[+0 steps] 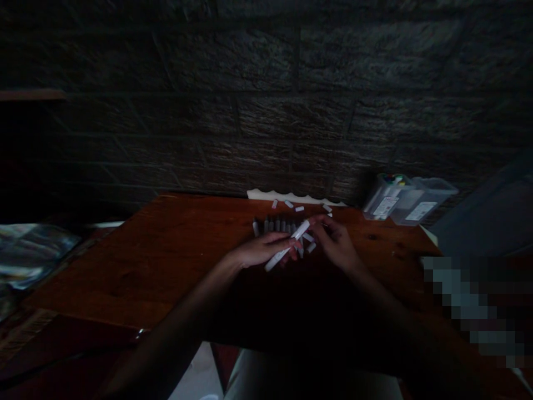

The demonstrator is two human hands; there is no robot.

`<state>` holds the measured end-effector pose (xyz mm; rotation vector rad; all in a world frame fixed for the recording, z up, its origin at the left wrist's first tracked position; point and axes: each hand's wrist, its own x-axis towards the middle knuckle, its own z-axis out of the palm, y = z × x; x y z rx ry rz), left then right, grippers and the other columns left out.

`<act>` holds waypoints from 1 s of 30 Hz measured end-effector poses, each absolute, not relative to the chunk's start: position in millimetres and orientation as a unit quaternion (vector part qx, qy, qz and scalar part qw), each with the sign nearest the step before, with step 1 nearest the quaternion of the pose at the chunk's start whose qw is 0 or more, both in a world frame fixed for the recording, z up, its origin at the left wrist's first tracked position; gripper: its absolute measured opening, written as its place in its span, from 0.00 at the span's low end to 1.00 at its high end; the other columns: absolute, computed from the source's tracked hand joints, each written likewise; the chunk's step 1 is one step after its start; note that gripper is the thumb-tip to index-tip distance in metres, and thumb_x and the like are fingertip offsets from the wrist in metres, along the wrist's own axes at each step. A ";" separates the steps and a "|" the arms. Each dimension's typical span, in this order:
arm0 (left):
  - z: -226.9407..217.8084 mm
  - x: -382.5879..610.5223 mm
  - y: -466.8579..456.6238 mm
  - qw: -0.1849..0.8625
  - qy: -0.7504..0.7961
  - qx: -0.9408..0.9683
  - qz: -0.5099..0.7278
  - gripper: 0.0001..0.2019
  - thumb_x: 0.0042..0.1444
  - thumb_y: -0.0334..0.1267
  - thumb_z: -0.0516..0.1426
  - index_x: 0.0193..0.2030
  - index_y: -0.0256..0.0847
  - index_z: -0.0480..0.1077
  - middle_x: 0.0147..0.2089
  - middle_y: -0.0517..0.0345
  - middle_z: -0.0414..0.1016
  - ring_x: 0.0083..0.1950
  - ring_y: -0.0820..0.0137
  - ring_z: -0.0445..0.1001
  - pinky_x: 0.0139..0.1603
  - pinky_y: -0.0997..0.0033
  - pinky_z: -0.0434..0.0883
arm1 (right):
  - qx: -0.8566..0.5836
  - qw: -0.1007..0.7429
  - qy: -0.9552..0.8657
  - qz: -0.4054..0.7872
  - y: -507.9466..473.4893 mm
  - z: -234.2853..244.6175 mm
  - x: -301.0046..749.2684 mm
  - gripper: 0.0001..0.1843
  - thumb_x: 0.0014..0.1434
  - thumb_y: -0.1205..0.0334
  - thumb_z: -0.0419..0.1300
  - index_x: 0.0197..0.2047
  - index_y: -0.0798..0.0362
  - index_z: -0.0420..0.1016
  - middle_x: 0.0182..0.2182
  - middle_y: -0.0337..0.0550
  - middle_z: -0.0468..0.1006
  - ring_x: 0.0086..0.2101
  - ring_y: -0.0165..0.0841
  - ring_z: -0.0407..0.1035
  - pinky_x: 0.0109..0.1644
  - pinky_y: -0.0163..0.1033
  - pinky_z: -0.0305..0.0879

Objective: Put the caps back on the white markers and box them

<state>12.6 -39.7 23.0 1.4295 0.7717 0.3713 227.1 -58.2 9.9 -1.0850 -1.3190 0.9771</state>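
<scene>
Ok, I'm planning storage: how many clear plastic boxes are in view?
2, at the back right of the table: a left box with colourful contents, and a right box beside it.

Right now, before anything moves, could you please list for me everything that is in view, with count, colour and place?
White marker: one, white, held slantwise in the left hand
Standing or lying pens: several, greyish, in a row behind the hands; too dim to count
Short pieces, likely caps: at least six, mostly white, scattered around the row
Wavy-edged strip: one, off-white, along the wall edge
Plastic containers: two, clear, at the table's back right; the left one holds coloured items
Table: one, reddish brown, under all these
Wall: one, dark, brick-like, behind
Left hand: one, around the marker
Right hand: one, at the marker's upper end
</scene>
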 end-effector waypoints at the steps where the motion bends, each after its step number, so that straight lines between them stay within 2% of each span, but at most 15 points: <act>1: 24.0 13.2 -40.1 0.668 0.346 0.639 0.162 0.27 0.61 0.59 0.57 0.55 0.38 0.72 0.35 0.56 0.74 0.29 0.76 0.69 0.27 0.76 0.63 | -0.462 0.555 -0.556 0.413 -57.9 9.9 227.5 0.22 0.58 0.39 0.64 0.37 0.52 0.78 0.31 0.39 0.78 0.29 0.28 0.68 0.33 0.34 0.65; 4: 25.2 14.6 -40.1 0.661 0.362 0.633 0.176 0.27 0.63 0.58 0.55 0.58 0.39 0.69 0.25 0.66 0.63 0.21 0.80 0.57 0.21 0.78 0.52 | -0.470 0.560 -0.546 0.408 -58.2 12.0 228.5 0.23 0.58 0.39 0.63 0.38 0.52 0.78 0.31 0.39 0.77 0.30 0.28 0.68 0.33 0.33 0.65; 7: 23.5 13.8 -37.6 0.652 0.374 0.630 0.196 0.24 0.62 0.58 0.56 0.50 0.37 0.71 0.24 0.67 0.59 0.21 0.81 0.51 0.21 0.79 0.47 | -0.480 0.572 -0.526 0.407 -59.9 17.4 229.1 0.25 0.57 0.37 0.64 0.38 0.52 0.77 0.29 0.38 0.75 0.28 0.27 0.67 0.30 0.32 0.65; 9: 21.1 12.5 -35.5 0.651 0.372 0.634 0.191 0.24 0.61 0.59 0.57 0.46 0.36 0.72 0.26 0.65 0.62 0.22 0.81 0.53 0.22 0.79 0.49 | -0.488 0.575 -0.512 0.410 -61.1 21.8 229.3 0.27 0.55 0.34 0.64 0.38 0.52 0.76 0.26 0.37 0.73 0.24 0.26 0.64 0.27 0.32 0.63; 12: 16.8 11.8 -33.0 0.630 0.363 0.661 0.184 0.24 0.61 0.59 0.57 0.47 0.37 0.73 0.30 0.61 0.68 0.25 0.79 0.58 0.24 0.79 0.54 | -0.489 0.562 -0.515 0.424 -61.3 26.4 230.1 0.28 0.52 0.32 0.65 0.34 0.52 0.74 0.23 0.35 0.70 0.23 0.26 0.61 0.26 0.32 0.62; 16: 12.6 13.9 -30.6 0.481 0.346 0.766 0.250 0.17 0.64 0.51 0.56 0.45 0.38 0.75 0.32 0.59 0.71 0.32 0.75 0.67 0.33 0.76 0.63 | -0.479 0.544 -0.530 0.441 -58.9 24.5 233.2 0.29 0.51 0.32 0.66 0.33 0.52 0.73 0.24 0.36 0.71 0.24 0.26 0.62 0.26 0.32 0.61; 19: 11.0 16.2 -30.4 0.422 0.348 0.784 0.293 0.16 0.66 0.48 0.55 0.50 0.40 0.75 0.35 0.59 0.73 0.35 0.73 0.69 0.38 0.75 0.66 | -0.468 0.540 -0.540 0.446 -58.0 21.0 235.1 0.27 0.54 0.33 0.64 0.34 0.52 0.74 0.25 0.36 0.72 0.24 0.26 0.62 0.27 0.32 0.60; 23: 10.7 20.5 -32.9 0.416 0.349 0.785 0.298 0.15 0.67 0.46 0.54 0.48 0.38 0.75 0.35 0.58 0.73 0.35 0.72 0.70 0.38 0.74 0.66 | -0.448 0.538 -0.548 0.458 -59.7 20.6 232.4 0.24 0.52 0.38 0.67 0.33 0.52 0.76 0.26 0.36 0.74 0.26 0.26 0.65 0.30 0.32 0.63; 26: 9.7 23.7 -35.7 0.433 0.331 0.781 0.306 0.13 0.67 0.44 0.53 0.45 0.37 0.75 0.37 0.55 0.75 0.38 0.71 0.72 0.41 0.73 0.68 | -0.434 0.519 -0.563 0.474 -61.7 21.1 227.7 0.21 0.50 0.42 0.70 0.34 0.51 0.78 0.30 0.37 0.78 0.30 0.28 0.70 0.34 0.35 0.67; 30: 4.8 27.5 -39.7 0.454 0.307 0.782 0.296 0.16 0.68 0.44 0.53 0.53 0.38 0.74 0.42 0.53 0.78 0.41 0.70 0.74 0.47 0.71 0.70 | -0.418 0.519 -0.560 0.492 -62.8 17.0 224.4 0.20 0.48 0.45 0.73 0.38 0.50 0.80 0.33 0.38 0.81 0.34 0.31 0.74 0.41 0.38 0.72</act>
